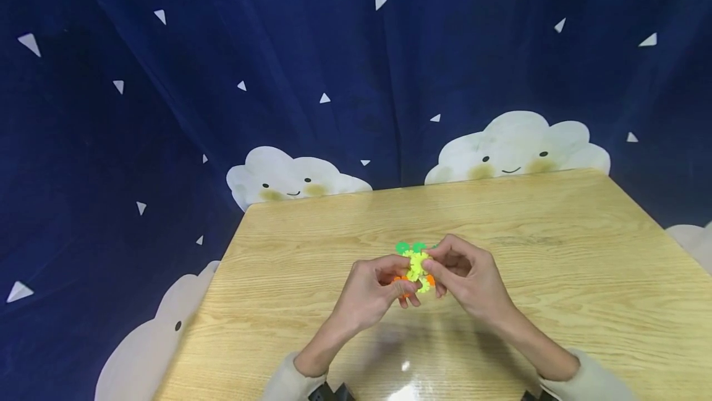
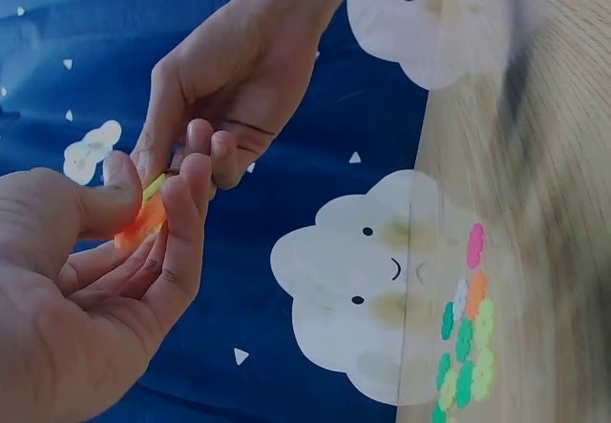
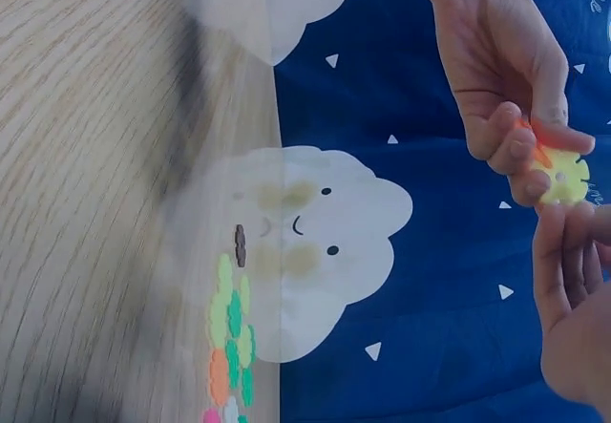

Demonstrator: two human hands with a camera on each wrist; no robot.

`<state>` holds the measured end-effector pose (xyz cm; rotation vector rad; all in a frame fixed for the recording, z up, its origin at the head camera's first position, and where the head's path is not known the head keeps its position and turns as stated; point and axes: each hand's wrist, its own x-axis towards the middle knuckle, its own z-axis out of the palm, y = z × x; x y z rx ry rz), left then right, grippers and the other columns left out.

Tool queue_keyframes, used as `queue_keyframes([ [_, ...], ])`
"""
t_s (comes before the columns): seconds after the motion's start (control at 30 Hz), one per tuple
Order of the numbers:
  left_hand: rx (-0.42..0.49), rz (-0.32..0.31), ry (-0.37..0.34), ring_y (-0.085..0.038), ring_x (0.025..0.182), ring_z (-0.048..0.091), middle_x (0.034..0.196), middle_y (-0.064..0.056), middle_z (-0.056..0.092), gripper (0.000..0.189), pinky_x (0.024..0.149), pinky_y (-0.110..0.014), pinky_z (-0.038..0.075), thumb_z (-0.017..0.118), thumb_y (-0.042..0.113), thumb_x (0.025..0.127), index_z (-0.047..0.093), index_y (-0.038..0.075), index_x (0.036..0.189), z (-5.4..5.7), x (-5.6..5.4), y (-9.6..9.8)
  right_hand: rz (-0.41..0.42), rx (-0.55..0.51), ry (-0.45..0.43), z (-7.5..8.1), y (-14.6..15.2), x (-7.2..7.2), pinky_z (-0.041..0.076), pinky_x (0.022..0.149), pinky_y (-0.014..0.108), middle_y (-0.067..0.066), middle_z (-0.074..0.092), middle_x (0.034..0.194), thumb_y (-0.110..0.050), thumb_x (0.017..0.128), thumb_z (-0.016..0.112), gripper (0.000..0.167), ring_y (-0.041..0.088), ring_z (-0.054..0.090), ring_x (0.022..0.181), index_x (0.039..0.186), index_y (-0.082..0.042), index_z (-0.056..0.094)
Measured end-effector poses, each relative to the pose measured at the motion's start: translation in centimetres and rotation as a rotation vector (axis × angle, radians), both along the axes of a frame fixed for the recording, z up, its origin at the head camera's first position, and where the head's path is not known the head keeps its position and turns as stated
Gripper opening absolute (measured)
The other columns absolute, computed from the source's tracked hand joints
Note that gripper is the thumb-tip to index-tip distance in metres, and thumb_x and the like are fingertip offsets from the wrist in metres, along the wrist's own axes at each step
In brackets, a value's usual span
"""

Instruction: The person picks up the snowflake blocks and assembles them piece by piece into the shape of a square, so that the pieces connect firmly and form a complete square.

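Note:
Both hands meet over the table around a small cluster of notched plastic snowflake discs. My left hand (image 1: 364,296) holds the cluster between thumb and fingers; an orange disc (image 2: 143,224) shows inside its grip in the left wrist view. A yellow disc (image 1: 417,263) stands between the two hands, joined to the cluster. With thumb and index finger my right hand (image 1: 470,277) pinches the yellow disc's edge. The yellow disc's notched face (image 3: 568,179) shows clearly in the right wrist view, and fingers hide part of the cluster.
Beyond the hands, green discs (image 1: 402,247) lie on the wooden table (image 1: 278,277). The wrist views show several more loose discs there, including a pink disc (image 2: 475,246) and a brown disc (image 3: 241,245). A dark blue curtain (image 1: 311,49) with cloud prints hangs behind the table.

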<state>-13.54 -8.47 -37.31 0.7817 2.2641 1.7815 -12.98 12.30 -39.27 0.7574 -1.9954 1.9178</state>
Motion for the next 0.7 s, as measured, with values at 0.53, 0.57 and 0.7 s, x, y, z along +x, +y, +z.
queue_keyframes([
  [0.53,-0.137,-0.006,0.101,-0.007,0.086,0.072,0.105,0.000,0.075,0.023,0.078,-0.024,0.058,0.067,0.028,0.104,0.068,0.015,0.123,-0.27,-0.31,-0.33,0.024,0.146,-0.068,-0.18,0.68,-0.53,0.054,0.050,0.031,0.002,0.066,0.077,-0.003,0.097,0.071,0.015,0.018,0.057,0.055,0.109,-0.011,0.071],
  [0.57,-0.132,-0.003,0.100,-0.007,0.088,0.071,0.104,0.001,0.075,0.021,0.080,-0.024,0.057,0.064,0.027,0.105,0.068,0.015,0.121,-0.27,-0.30,-0.32,0.023,0.156,-0.071,-0.16,0.66,-0.52,0.054,0.050,0.031,0.002,0.066,0.077,-0.004,0.097,0.072,0.014,0.018,0.058,0.055,0.109,-0.012,0.071],
  [0.7,-0.126,0.010,0.103,-0.008,0.089,0.071,0.102,0.000,0.075,0.016,0.083,-0.026,0.057,0.062,0.024,0.107,0.069,0.014,0.116,-0.40,-0.28,-0.34,0.019,0.174,-0.069,-0.13,0.57,-0.46,0.053,0.049,0.031,0.002,0.066,0.076,-0.005,0.097,0.073,0.014,0.018,0.058,0.055,0.108,-0.013,0.071],
])
